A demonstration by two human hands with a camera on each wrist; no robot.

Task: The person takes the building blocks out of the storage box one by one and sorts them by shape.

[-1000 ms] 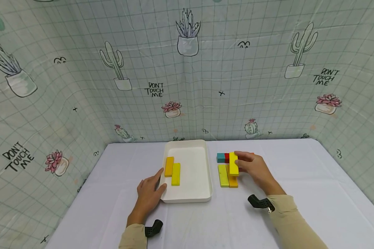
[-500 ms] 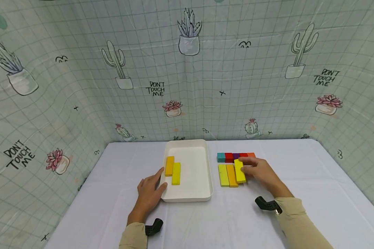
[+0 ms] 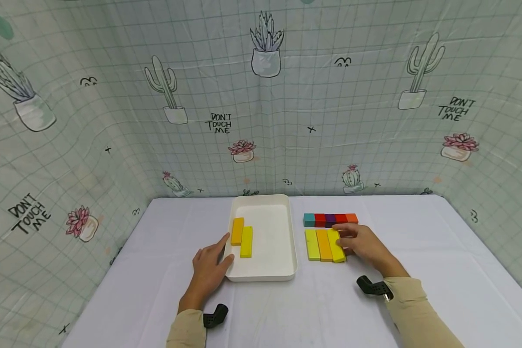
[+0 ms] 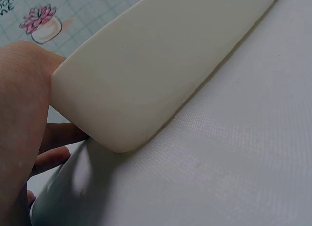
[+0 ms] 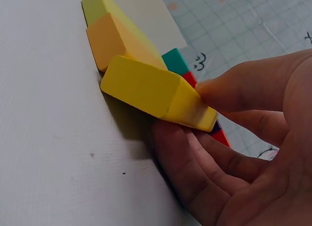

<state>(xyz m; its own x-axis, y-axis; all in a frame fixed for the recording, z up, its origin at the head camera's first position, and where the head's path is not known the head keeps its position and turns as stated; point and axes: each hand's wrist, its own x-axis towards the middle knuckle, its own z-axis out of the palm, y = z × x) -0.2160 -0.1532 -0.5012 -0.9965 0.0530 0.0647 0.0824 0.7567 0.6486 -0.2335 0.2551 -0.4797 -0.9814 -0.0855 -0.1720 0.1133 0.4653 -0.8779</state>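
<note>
My right hand [image 3: 362, 245] pinches a yellow block [image 5: 141, 87] between thumb and fingers. That block slants against the right side of an orange block [image 3: 324, 245], with a yellow-green block [image 3: 312, 245] on the other side. At the left edge of a white tray [image 3: 264, 279], my left hand [image 3: 210, 267] touches the rim with extended thumb and index finger. Its other fingers [image 4: 53, 160] show below the tray's corner in the left wrist view. Inside the tray lie an orange block [image 3: 237, 232] and a yellow block [image 3: 246, 242], side by side but offset.
Behind the three blocks runs a row of coloured blocks: teal [image 3: 309, 220], red [image 3: 320, 220], purple [image 3: 330, 221], another red and an orange one [image 3: 352, 218]. A white cloth covers the table [image 3: 278, 314]. A cactus-printed curtain [image 3: 287, 106] hangs behind and at the sides.
The right hand has carried the yellow block rightward and down from above the orange block to its right side, uncovering the coloured row. The left hand stays at the tray.
</note>
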